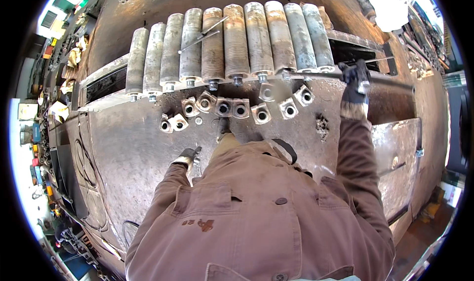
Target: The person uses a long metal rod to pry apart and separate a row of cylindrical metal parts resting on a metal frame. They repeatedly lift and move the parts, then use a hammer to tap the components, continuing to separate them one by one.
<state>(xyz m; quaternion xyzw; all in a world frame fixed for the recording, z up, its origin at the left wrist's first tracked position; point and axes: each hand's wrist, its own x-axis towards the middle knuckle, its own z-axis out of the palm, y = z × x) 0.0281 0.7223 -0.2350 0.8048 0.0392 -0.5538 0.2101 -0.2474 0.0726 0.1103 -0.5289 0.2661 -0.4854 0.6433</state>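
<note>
My right hand (356,76), in a dark work glove with a pale cuff, reaches far out to the right. It is closed around a long dark bar (326,75) beside the right end of a row of metal rollers. The bar's left part runs along the near ends of the rightmost rollers. My left hand (186,158), also gloved, hangs low at my left side, its fingers partly seen and apart, with nothing visible in it. The grey and rusty rollers (236,44) lie side by side, bolt ends toward me. Several metal blocks with round holes (223,107) form a loose arc before them.
A thin metal tool (200,38) lies across the middle rollers. A frame rail (106,101) runs under the row. Dark debris (322,127) lies on the floor, right of the blocks. A metal plate (397,143) stands at right; cables (84,162) trail at left.
</note>
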